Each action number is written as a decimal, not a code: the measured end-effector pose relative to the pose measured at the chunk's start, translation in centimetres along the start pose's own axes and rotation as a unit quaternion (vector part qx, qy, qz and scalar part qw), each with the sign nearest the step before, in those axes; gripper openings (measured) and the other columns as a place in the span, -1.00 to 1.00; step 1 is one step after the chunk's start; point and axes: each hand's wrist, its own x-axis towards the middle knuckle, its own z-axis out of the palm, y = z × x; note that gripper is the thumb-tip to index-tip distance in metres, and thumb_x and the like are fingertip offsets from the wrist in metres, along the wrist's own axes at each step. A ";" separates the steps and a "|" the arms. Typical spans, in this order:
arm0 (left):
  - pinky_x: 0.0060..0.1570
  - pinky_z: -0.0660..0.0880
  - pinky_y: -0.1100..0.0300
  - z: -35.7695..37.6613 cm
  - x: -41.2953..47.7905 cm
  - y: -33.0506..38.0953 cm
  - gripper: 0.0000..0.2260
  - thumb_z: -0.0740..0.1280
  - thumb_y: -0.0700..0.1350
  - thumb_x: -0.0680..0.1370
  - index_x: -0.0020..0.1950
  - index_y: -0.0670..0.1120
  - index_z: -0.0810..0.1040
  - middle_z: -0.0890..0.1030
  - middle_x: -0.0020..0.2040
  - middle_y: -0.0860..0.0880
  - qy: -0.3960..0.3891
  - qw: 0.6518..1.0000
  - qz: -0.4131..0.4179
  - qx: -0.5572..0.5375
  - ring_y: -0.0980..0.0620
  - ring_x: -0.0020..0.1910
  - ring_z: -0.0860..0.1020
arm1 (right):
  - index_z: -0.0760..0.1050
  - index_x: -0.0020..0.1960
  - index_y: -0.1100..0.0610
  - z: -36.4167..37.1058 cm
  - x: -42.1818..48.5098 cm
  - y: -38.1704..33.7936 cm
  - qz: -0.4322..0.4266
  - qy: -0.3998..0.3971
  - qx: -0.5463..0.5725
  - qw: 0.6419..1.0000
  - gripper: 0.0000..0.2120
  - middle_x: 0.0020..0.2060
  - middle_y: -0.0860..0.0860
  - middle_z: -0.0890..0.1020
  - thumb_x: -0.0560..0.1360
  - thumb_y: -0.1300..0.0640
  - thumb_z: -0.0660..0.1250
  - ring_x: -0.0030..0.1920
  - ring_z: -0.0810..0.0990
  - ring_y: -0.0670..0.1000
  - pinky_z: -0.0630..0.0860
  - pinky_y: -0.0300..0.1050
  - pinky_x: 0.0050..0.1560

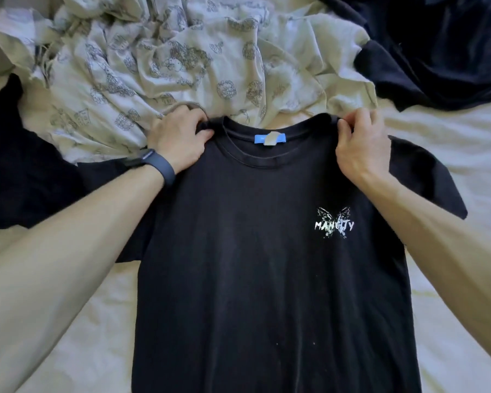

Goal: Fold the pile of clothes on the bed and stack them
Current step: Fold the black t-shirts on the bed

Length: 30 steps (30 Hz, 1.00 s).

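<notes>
Holding the black T-shirt by both shoulders, I have my left hand curled over the shoulder on my left, its fingers closed on the cloth right beside the collar. My right hand pinches the other shoulder between thumb and fingertips.

The shirt lies front up on the bed, collar at the far end. Its long axis runs from my hands straight back toward me, and the hem drops out of view below. Both hands sit at that far end, level with each other, so neither is nearer.

The right sleeve lies spread on bare sheet, with open room beyond it. On my left the sleeve merges with a black garment under my forearm, and I cannot tell where one ends. Just past the collar the pale printed clothes touch the shirt, with a navy garment heaped at the far right.

I judge the sides fold inward next; the space toward me is the freest.
</notes>
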 end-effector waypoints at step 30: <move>0.21 0.44 -0.04 11.9 -53.5 0.2 -0.45 0.44 -0.11 0.52 0.45 -0.06 0.29 0.45 0.35 -0.12 0.023 0.833 -0.436 -0.340 -0.20 0.29 0.47 | 0.46 0.18 -0.03 -6.7 -51.6 16.7 0.359 -0.104 0.151 0.915 -0.66 0.03 -0.02 0.61 0.54 -0.19 0.40 0.03 0.56 0.03 0.41 -0.04 0.07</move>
